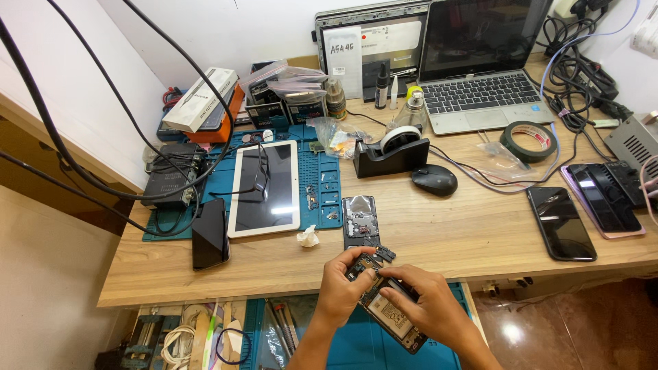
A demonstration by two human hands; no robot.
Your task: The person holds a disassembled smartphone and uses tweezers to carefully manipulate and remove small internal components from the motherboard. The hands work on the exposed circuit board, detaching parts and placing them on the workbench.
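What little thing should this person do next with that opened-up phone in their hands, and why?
Probably ease the small dark part at the top of the opened phone into place. The left hand pinches there, the right hand grips the body, and the back cover lies apart on the table.

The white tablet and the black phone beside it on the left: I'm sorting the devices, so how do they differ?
The white tablet is larger and white-framed; the black phone is smaller and all dark. The tablet lies on the blue mat with a cable across its screen; the phone lies mostly on bare wood. Both lie flat, screens dark.
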